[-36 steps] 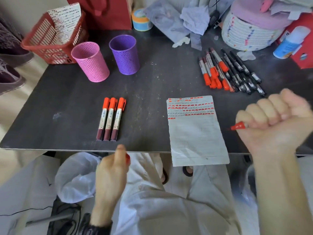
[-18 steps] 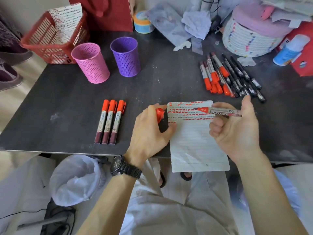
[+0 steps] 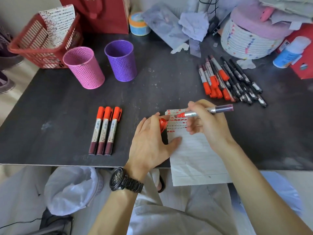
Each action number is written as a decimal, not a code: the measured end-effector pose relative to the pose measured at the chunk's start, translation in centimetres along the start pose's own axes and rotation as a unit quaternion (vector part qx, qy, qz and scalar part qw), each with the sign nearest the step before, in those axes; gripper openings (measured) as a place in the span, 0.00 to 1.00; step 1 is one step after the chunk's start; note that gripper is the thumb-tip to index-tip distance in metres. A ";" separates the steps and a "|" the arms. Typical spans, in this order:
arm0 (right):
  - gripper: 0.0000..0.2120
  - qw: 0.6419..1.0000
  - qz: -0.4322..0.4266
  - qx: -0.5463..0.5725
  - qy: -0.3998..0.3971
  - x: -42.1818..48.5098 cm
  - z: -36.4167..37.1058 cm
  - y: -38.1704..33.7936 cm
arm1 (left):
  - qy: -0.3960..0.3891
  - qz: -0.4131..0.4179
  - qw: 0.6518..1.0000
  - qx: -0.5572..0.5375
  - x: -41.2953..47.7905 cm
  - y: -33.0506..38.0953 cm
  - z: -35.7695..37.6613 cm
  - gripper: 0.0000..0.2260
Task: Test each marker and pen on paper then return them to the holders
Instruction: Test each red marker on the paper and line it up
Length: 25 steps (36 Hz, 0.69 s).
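I see right hand (image 3: pixel 208 126) gripping uncapped red marker (image 3: pixel 205 111), long axis left-right, tip left over lined paper sheet (image 3: pixel 194 155); left hand (image 3: pixel 150 145) pinches red cap (image 3: pixel 163 123).

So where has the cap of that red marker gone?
The cap is in the left hand, pinched at the left edge of the paper, just below the marker tip.

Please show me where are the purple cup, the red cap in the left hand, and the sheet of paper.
purple cup (image 3: pixel 122 65), head view, on the middle of its dotted outer wall.
red cap (image 3: pixel 163 123), head view, on its round open end beside the left thumb.
sheet of paper (image 3: pixel 194 160), head view, on the bare lined lower part.
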State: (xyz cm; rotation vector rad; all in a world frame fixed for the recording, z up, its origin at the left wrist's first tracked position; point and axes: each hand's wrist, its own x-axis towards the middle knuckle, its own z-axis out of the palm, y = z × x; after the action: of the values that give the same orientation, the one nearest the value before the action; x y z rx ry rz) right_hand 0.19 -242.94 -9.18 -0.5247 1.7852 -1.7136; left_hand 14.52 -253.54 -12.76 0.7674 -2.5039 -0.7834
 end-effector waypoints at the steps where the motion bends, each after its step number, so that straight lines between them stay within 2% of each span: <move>1: 0.12 1.000 -0.011 -0.023 0.013 0.0 0.1 0.4 | 0.000 0.002 1.000 0.000 0.0 0.0 0.0 0.30; 3: 0.14 0.997 -0.037 -0.058 0.042 -0.1 0.2 1.3 | 0.000 0.001 1.000 -0.003 0.0 0.0 -0.1 0.30; 7: 0.09 0.993 -0.066 -0.069 0.065 -0.6 0.0 2.2 | -0.010 -0.011 1.000 -0.009 0.1 -0.1 -0.1 0.31; 13: 0.18 0.983 -0.098 -0.106 0.112 -0.7 0.4 2.5 | -0.008 -0.001 1.000 -0.008 0.0 -0.2 0.1 0.27; 18: 0.14 0.975 -0.114 -0.144 0.128 -0.8 0.5 2.8 | -0.027 0.000 1.000 -0.011 0.2 -0.6 0.2 0.26; 25: 0.16 0.975 -0.119 -0.142 0.122 -0.9 0.7 2.7 | -0.015 -0.004 0.999 -0.028 0.2 -0.7 0.2 0.20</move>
State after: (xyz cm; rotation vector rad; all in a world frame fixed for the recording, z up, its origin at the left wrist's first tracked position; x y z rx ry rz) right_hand 1.65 -242.67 -11.65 -0.6983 2.2400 -1.7502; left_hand 14.54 -254.04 -13.29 0.7511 -2.4958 -0.8700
